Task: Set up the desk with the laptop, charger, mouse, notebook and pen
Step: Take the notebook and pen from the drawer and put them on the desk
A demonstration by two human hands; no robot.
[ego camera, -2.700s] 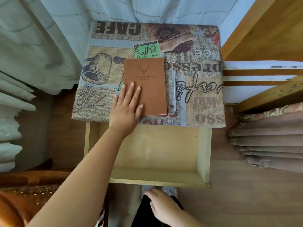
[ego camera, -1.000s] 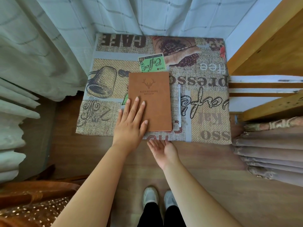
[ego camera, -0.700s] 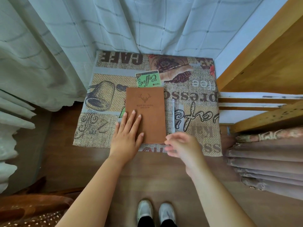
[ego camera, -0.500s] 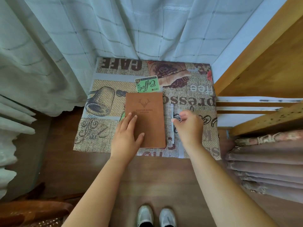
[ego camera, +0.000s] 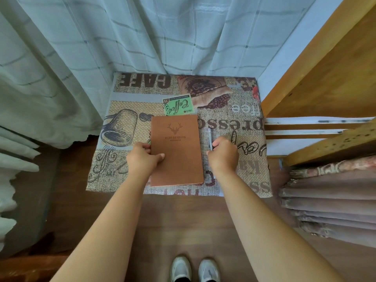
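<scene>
Brown leatherette notebook (ego camera: pixel 176 149) is lying mid-desk on the coffee-print cloth (ego camera: pixel 240 119), the left hand (ego camera: pixel 142 157) pinching its left edge, seemingly steadying it, while the right hand (ego camera: pixel 222 154) is closing fingers around the pen (ego camera: pixel 210 137) just beside it.

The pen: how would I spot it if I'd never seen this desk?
Find the small desk with the coffee-print cloth, below the curtain. A brown notebook lies mid-desk; the pen lies just right of it, along its edge. It is thin and silvery, with the right hand closed on it.
</scene>
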